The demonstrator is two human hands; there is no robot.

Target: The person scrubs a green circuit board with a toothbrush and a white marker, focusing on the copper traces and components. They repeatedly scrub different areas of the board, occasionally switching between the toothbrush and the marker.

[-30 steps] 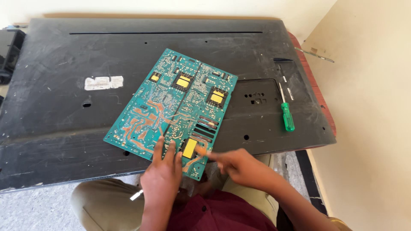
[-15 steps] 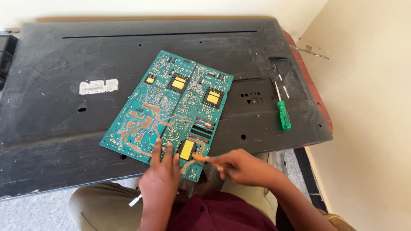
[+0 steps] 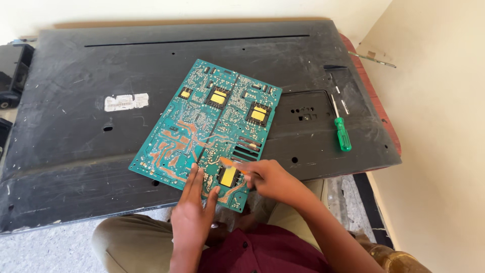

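Observation:
A green circuit board (image 3: 212, 121) with yellow-topped parts lies at an angle on a big black back panel (image 3: 101, 65). My left hand (image 3: 194, 210) rests flat on the board's near corner, fingers apart, holding nothing. My right hand (image 3: 270, 179) hovers over the same corner, closed on a thin tool (image 3: 228, 162). The tool's pale orange tip points left, just above a yellow component (image 3: 228, 176). Most of the tool is hidden inside my fist.
A green-handled screwdriver (image 3: 342, 132) lies on the panel's right side, with small metal bits (image 3: 343, 106) above it. A white label (image 3: 126, 101) is stuck left of the board. A cream wall (image 3: 439, 126) stands close on the right. My knees are under the near edge.
My right hand has shifted its tool tip slightly across the board's near corner. My left hand stays pressed on the board. The view has tilted a little.

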